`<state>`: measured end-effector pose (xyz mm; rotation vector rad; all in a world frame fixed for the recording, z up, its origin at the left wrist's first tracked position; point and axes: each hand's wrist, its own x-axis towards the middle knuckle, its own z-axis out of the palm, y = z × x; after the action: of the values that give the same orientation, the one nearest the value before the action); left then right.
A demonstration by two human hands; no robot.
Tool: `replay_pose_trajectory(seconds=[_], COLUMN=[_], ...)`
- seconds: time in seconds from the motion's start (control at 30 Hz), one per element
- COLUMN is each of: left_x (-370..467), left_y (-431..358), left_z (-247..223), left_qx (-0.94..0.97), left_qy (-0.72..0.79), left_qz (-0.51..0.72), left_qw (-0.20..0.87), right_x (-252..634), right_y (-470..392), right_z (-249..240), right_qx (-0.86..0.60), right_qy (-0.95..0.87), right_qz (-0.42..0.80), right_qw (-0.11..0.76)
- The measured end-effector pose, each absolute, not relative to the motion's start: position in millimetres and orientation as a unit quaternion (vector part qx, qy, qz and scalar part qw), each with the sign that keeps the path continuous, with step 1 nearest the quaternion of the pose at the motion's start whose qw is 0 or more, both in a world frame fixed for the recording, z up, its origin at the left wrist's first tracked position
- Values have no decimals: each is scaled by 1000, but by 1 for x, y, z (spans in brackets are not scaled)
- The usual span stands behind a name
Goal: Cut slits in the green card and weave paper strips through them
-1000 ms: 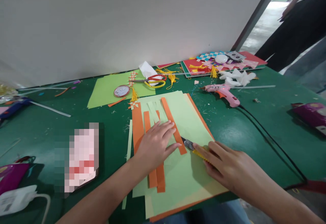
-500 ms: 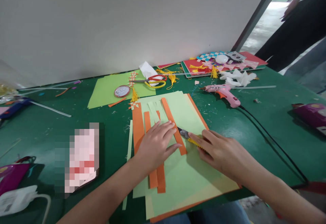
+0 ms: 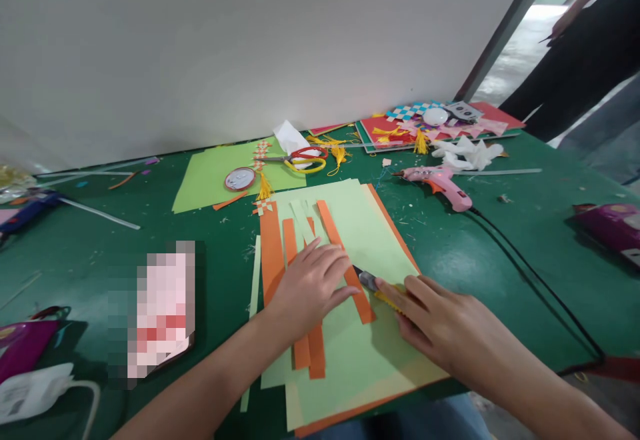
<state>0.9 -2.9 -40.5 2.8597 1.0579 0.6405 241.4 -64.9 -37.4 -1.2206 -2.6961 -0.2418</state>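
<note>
My left hand [image 3: 313, 280] lies on the paper with its fingers stretched out and its thumb apart. Its fingertips rest on an orange paper strip [image 3: 364, 307], which slants over the light green sheets [image 3: 380, 360]. In my right hand [image 3: 440, 320] is a yellow utility knife [image 3: 370, 281], its dark blade beside the strip's right edge. Whether the blade touches the strip, I cannot tell. Under and left of my left hand are other orange strips [image 3: 317, 353] and a pale green strip [image 3: 301, 220].
A pink glue gun [image 3: 440, 183] with a black cable lies at right. Scissors [image 3: 300, 159], a yellow tassel [image 3: 264, 188] and a round tin [image 3: 240, 179] sit behind the sheets. A blurred-out flat object [image 3: 163, 307] is at left. Another person's legs [image 3: 580, 67] show at upper right.
The orange strip has shifted a little toward me and to the right. My right hand and the knife have moved the same way, and my left hand has shifted only slightly.
</note>
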Motion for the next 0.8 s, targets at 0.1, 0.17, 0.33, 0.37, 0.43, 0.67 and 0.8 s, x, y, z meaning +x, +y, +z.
replay_pose_trajectory(seconds=[0.1,0.17,0.33,0.37,0.43,0.67,0.8], left_x=[0,-1,-2,-2,-1,-1,-3], left_y=[-1,-1,-3,-3,-3,-2,-1], left_z=[-43,-44,-45,-45,-45,-44,-42], left_qx=[905,902,902,902,902,903,908], left_qy=[382,393,393,392,391,394,381], left_qz=[187,174,173,176,177,164,166], left_qw=[26,35,37,36,36,43,44], right_x=[241,240,238,237,237,234,234], right_y=[-62,-59,-51,-49,-44,-32,-32], right_z=[-36,-35,-35,-36,-36,-38,-37], right_qx=[-419,-424,-428,-428,-431,-440,-439], right_qy=[-900,-899,-897,-896,-893,-890,-890], right_qz=[-68,-59,-63,-67,-72,-82,-86], right_qw=[98,92,91,97,103,84,92])
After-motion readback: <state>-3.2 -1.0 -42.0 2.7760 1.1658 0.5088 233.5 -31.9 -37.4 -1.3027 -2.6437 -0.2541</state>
